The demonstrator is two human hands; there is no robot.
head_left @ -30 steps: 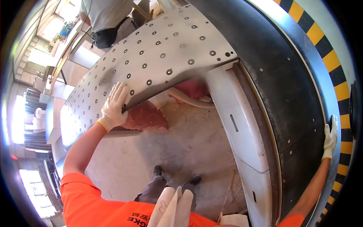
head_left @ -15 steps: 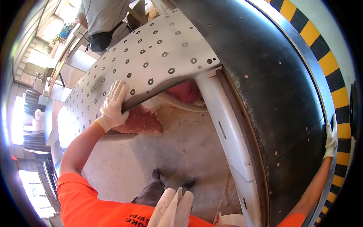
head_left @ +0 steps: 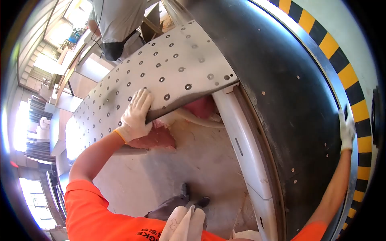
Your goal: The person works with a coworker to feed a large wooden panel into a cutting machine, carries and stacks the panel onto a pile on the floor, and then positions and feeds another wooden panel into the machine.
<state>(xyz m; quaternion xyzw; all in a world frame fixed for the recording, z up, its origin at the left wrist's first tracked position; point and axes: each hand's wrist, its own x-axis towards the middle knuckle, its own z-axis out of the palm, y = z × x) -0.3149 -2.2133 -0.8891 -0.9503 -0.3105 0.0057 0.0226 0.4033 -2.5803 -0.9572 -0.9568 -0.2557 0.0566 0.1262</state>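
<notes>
My left hand (head_left: 137, 114), in a white glove, lies on the near edge of a pale table (head_left: 140, 76) dotted with round metal studs. Its fingers are stretched over the top and the thumb is at the edge. Far to the right, my right hand (head_left: 346, 129), also gloved, rests with fingers extended against the metal rim (head_left: 317, 56) of a large dark curved surface (head_left: 273, 96). Neither hand holds a loose object.
A person in a grey shirt (head_left: 120, 20) stands beyond the table. Under it are reddish sheets (head_left: 155, 138) and a pale hose (head_left: 201, 120). A light metal housing (head_left: 237, 140) borders the dark surface. Yellow-black striping (head_left: 345, 76) runs outside the rim.
My left hand appears slightly farther right in view, still on the table edge. My right hand has moved up along the rim. The view has shifted, and the feet appear nearer together.
</notes>
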